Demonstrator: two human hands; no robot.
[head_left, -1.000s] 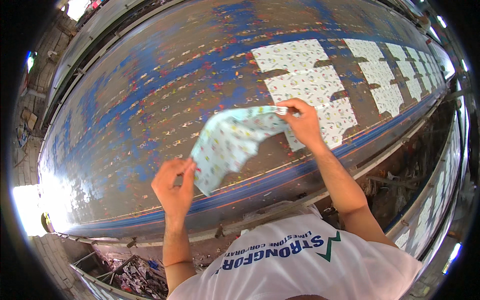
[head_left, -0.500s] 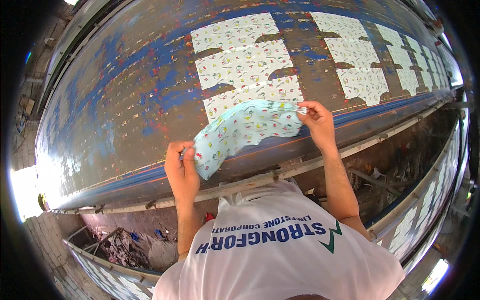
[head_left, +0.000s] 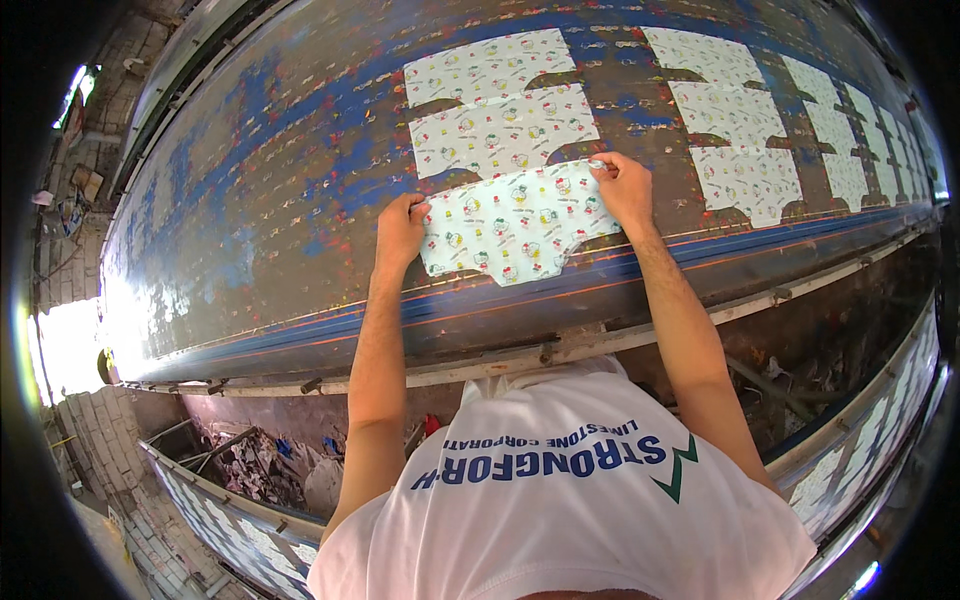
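Note:
A white cut fabric piece (head_left: 512,225) with small coloured prints lies flat on the long paint-stained printing table (head_left: 250,200). My left hand (head_left: 400,232) pinches its upper left corner. My right hand (head_left: 624,188) pinches its upper right corner. Both hands press the piece down just below two other printed pieces (head_left: 500,130) (head_left: 488,68) laid in a column.
More printed fabric pieces (head_left: 745,170) lie in columns to the right along the table. The table's metal front rail (head_left: 560,345) runs below the hands. A second table with fabric pieces (head_left: 240,535) stands at lower left. Debris (head_left: 270,465) lies on the floor between.
The fabric piece was held up loose and curved in the air; it now lies spread flat on the table under both hands, below the earlier pieces.

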